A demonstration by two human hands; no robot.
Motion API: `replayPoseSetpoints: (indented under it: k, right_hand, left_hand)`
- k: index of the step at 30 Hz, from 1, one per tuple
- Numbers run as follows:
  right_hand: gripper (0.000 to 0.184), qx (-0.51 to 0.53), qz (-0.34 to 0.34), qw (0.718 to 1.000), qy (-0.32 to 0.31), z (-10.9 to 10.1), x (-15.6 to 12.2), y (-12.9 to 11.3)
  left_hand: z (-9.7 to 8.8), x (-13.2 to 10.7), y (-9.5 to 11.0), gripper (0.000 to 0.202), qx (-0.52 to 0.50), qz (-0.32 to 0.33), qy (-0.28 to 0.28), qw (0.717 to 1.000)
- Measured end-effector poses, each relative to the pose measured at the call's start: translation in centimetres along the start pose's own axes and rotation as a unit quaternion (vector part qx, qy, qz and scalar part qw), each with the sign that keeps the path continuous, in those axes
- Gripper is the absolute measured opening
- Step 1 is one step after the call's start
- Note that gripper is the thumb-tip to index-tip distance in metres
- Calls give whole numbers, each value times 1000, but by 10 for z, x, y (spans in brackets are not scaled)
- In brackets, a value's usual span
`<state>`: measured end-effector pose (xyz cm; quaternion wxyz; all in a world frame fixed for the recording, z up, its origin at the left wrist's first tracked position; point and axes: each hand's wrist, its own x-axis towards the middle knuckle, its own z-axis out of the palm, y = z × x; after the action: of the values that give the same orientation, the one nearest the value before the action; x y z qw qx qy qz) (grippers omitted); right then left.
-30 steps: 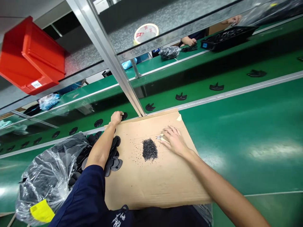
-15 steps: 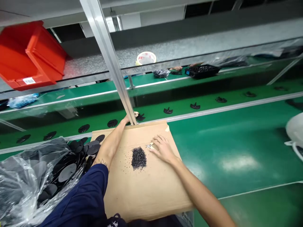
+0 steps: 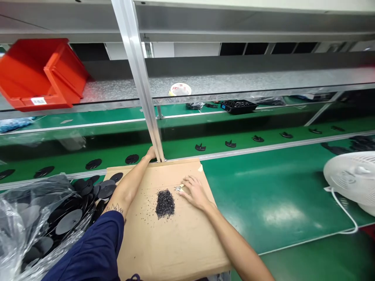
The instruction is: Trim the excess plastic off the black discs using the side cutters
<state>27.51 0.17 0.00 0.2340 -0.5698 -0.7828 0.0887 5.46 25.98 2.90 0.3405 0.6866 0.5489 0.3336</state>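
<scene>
Head view is levelling out since the earlier frame and bringing a white fan (image 3: 351,175) into sight at right, while both hands are staying on the same cardboard sheet (image 3: 175,249).

Right hand (image 3: 195,194): lying open and palm down near the middle of the sheet, fingers spread, gripping nothing visible. Its fingertips (image 3: 183,194) are resting just beside a small metal piece (image 3: 178,188) with a pale strip at 1 end; its exact kind is too small to tell. The piece's long axis is running roughly left to right, rising slightly toward the right, with the pale end pointing at the right hand's fingers.

Left hand (image 3: 150,153): reaching to the far edge of the sheet, partly hidden by a metal post (image 3: 152,132). Cannot tell whether it is open or closed. It is well apart from the small metal piece, so the right hand is the nearer by far.

Heap of black grains (image 3: 165,204): sitting just left of the small metal piece and nearer the person, with loose grains scattering around it. Black discs (image 3: 69,221) are spilling from a clear plastic bag (image 3: 20,222) at left of the sheet.
</scene>
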Motion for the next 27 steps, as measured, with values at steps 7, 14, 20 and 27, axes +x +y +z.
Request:
replayPoseSetpoints:
  k: [7,14,20,27]
  right_hand:
    - [35,81,-25,991,103,-3,6,-1]
    - [50,438,12,898,32,-3,10,-28]
    - [52,575,87,801,-141,0,14,-45]
    - [51,552,138,820,-65,-2,13,-49]
  left_hand:
    - [-57,-28,6,32,-133,-80,187,970]
    - [-21,-171,5,30,-214,-24,140,966]
    - [18,-263,18,30,-166,133,-120,970]
    - [-70,-237,-6,11,283,75,30,956]
